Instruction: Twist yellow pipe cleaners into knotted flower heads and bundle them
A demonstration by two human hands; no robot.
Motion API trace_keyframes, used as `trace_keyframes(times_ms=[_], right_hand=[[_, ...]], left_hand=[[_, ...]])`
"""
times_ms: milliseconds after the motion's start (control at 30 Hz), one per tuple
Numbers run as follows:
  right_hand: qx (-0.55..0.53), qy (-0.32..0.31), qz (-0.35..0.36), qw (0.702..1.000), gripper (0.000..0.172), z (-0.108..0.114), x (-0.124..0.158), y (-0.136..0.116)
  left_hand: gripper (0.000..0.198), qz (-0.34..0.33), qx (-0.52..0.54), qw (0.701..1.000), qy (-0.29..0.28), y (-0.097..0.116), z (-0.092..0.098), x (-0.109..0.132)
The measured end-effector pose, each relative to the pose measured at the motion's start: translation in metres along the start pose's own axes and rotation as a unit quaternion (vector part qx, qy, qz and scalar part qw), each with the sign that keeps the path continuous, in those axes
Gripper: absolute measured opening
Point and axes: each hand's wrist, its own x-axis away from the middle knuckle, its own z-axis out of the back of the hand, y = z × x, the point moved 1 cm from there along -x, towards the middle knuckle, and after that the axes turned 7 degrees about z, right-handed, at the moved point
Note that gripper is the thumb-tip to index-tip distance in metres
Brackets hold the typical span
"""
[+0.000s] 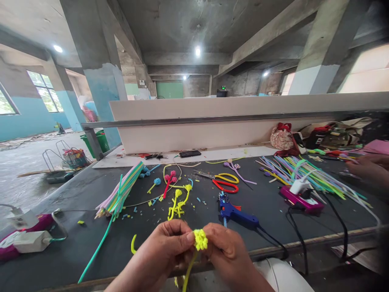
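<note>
While your left hand (174, 244) pinches the yellow knot (200, 240) between thumb and finger, your right hand (226, 246) pinches its other side, both close together at the near edge of the dark table (67, 261). A yellow stem (189, 269) hangs below the knot (its lower end runs out of view). Beyond your hands lie more yellow pieces (178, 194), with the blue glue gun (240, 215) to their right and scissors (214, 177) farther back. Another person's hand (369, 167) shows, blurred, at the right.
</note>
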Motion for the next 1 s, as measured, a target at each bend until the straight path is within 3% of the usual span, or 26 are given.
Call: trace_keyframes(times_ms=[100,267,367,600,733,900,967,1000], right_hand=[[-0.013,-0.008,-0.008,1.000,0.026,0.000,0.000,0.000],[0.004,-0.015,-0.017,1.000,0.028,-0.002,0.001,0.003],[-0.010,-0.032,-0.011,0.999,0.030,-0.003,0.002,0.003],[-0.043,-0.022,0.041,0.998,0.032,-0.006,0.002,0.001],[-0.030,-0.045,0.027,0.998,0.034,-0.006,0.003,0.001],[-0.076,-0.022,-0.051,0.996,0.034,-0.009,0.005,0.004],[-0.195,0.003,-0.158,0.968,0.029,-0.011,0.005,0.008],[-0.268,0.026,-0.218,0.938,0.026,-0.012,0.006,0.010]], left_hand=[[0.034,-0.004,-0.028,0.999,0.014,0.001,-0.003,0.002],[0.025,-0.065,-0.174,0.980,0.068,0.013,-0.005,0.005],[0.024,-0.075,-0.200,0.975,0.061,0.020,-0.006,0.005],[0.027,-0.030,-0.112,0.993,0.014,0.018,-0.005,0.005],[0.026,-0.003,-0.026,1.000,-0.018,0.011,-0.003,0.005],[0.027,0.011,0.013,1.000,-0.021,0.007,-0.003,-0.002],[0.029,-0.018,-0.029,0.999,0.006,0.011,-0.002,-0.005],[0.029,-0.048,-0.060,0.996,0.037,0.014,-0.001,-0.007]])
